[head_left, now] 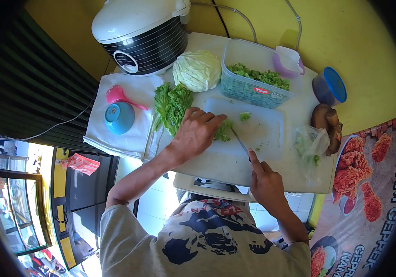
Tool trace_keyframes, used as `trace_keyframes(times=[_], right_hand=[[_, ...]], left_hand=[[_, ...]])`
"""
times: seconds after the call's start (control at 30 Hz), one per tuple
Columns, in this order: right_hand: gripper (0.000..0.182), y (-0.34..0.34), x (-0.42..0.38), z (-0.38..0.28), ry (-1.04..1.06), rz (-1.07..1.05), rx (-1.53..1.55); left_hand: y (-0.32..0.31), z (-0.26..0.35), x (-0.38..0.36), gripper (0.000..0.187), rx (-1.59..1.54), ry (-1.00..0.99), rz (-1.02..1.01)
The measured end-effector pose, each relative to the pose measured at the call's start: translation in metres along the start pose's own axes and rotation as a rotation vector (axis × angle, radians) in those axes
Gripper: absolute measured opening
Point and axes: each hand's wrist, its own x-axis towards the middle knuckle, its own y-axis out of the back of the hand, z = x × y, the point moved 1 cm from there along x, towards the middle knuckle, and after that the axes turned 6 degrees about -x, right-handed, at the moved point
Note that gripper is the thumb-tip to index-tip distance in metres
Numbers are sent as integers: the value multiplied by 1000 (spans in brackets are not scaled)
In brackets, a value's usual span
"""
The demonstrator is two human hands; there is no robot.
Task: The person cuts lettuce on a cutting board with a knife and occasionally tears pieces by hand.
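Observation:
My left hand (198, 128) is closed over leafy lettuce (222, 132) on the left part of a white cutting board (267, 121). Gripped in my right hand (267, 181) is a knife (241, 141), its blade slanting up toward the lettuce near my left fingertips. A small cut piece of lettuce (245, 116) lies on the board. Just beyond my left hand rests a larger bunch of lettuce (172, 104). Behind the board stands a clear plastic container (253, 96) with chopped lettuce inside.
A cabbage (197, 70) sits beside a rice cooker (140, 39) at the back. To the left are a blue bowl (119, 118) and a pink ladle (123, 96). A plastic bag (312, 150) and a blue-lidded tub (330, 86) stand at the right.

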Motion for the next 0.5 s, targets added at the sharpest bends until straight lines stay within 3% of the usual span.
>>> trace_keyframes(times=[0.13,0.33,0.5], right_hand=[[60,9,1,0,-71,13,38],[62,8,-3,8,-79,89,54],[59,8,1,7,-126,93,111]], left_hand=[[-8,-10,21,28,-7,51,8],[-14,-11,34,29,-5,-39,-102],[-13,-6,38,19,-81,-35,-126]])
